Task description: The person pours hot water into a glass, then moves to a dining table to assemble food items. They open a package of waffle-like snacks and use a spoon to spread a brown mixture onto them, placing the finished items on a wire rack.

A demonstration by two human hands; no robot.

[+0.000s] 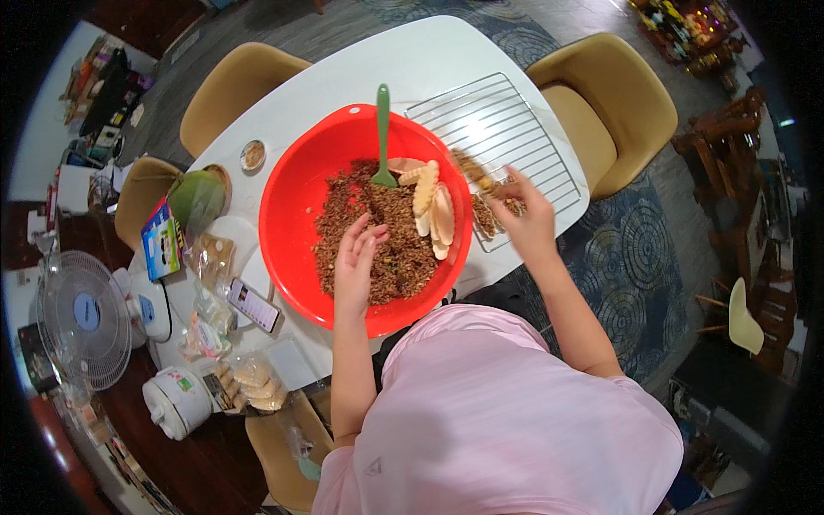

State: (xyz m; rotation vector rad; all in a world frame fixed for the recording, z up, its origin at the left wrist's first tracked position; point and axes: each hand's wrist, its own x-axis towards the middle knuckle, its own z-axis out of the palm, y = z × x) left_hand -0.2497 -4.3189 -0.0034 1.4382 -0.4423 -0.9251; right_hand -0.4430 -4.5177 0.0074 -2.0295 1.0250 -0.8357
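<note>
A wide red plastic basin [283, 249] holds a loose brown grainy mixture [390, 232]. Inside its right side rest several pale wafer pieces with scalloped edges [425, 193]. A green spatula [383, 129] leans there, its blade in the mixture. My left hand [355, 253] hovers over the mixture, fingers apart and holding nothing. At the basin's right rim, my right hand [525, 215] grips a wafer coated with the brown mixture [469, 166], slightly blurred. Under that hand, more coated pieces [485, 216] lie on a wire cooling rack [524, 129].
The white table [429, 43] also bears a small round dish [252, 155], a phone [254, 305] and bagged food [257, 382] to the left. A fan [86, 318] and a rice cooker [176, 402] stand farther left. Tan chairs [601, 112] surround the table.
</note>
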